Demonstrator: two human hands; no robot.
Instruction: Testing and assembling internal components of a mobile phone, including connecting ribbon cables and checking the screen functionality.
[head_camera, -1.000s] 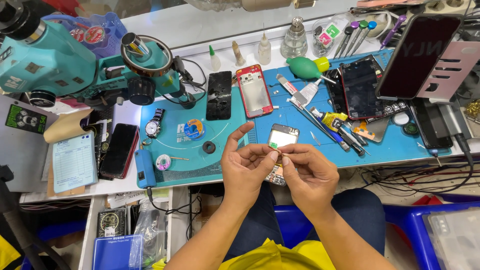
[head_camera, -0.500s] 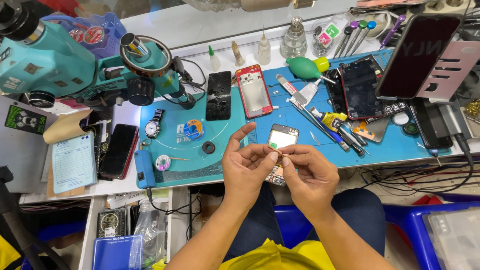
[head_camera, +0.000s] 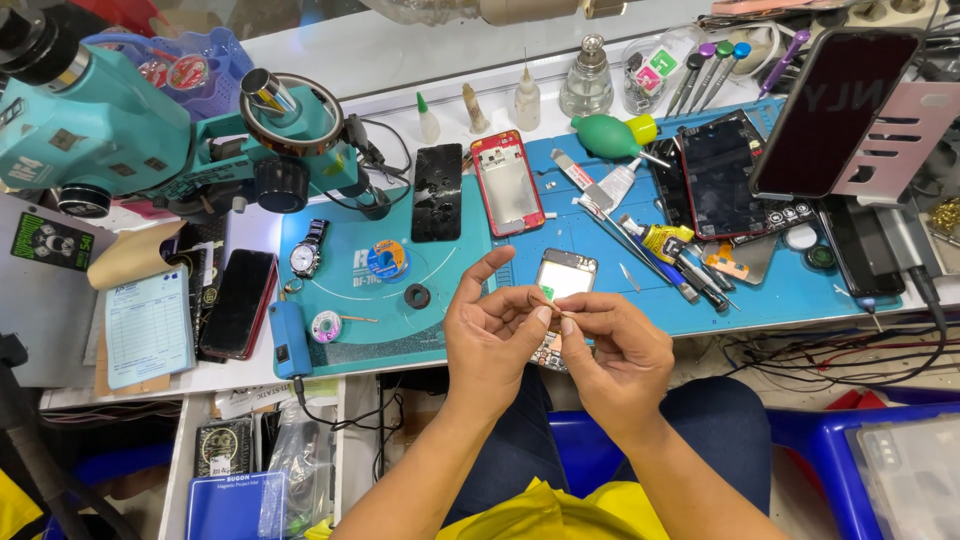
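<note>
Both hands have barely shifted since the earlier frame, remaining together at lower centre. At upper left of the frame stands a teal microscope (head_camera: 150, 140); beneath it a wristwatch (head_camera: 306, 256) lies on the blue mat (head_camera: 800, 290) covering the table. The left hand (head_camera: 492, 335) pinches one end of a tiny pale strip (head_camera: 552, 307), other fingers spread; the right hand (head_camera: 618, 350) pinches the other end. Just behind them lies a small opened phone (head_camera: 565, 277). Being so small and held over the lap, beyond the table edge, the strip could slip and drop, tear, or stick to skin.
</note>
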